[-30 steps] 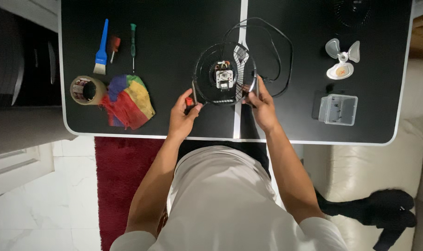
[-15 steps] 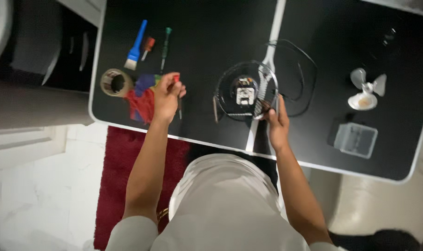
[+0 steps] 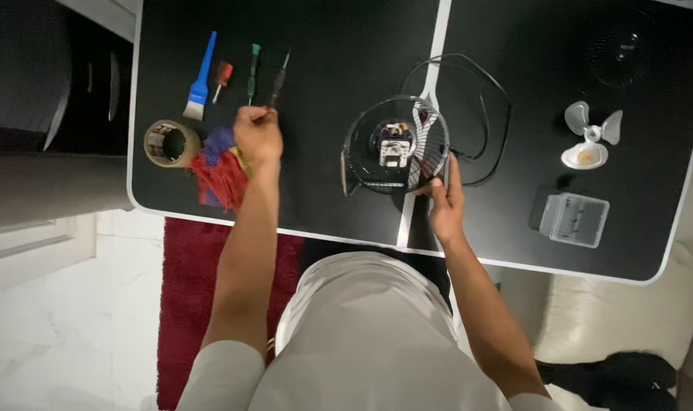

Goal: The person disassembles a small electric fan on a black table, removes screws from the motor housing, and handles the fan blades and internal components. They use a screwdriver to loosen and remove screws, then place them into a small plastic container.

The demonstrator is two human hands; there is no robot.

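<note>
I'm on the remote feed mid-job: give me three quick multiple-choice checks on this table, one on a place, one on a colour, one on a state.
1. Where does the roll of tape lie?
A. At the table's left end, beside the coloured cloth
B. Inside the fan cage
C. Next to the clear plastic box

2. What colour is the brush handle?
A. Yellow
B. Blue
C. White

3. What is the right hand doing?
A. Resting flat on the floor
B. Lifting the fan blade
C. Touching the rim of the wire fan cage

Answers: 1 A, the tape sits by the cloth near the left edge. 2 B, the handle is plainly blue. 3 C, its fingers meet the cage's lower right rim, while the left hand grips a dark-handled screwdriver.
</note>
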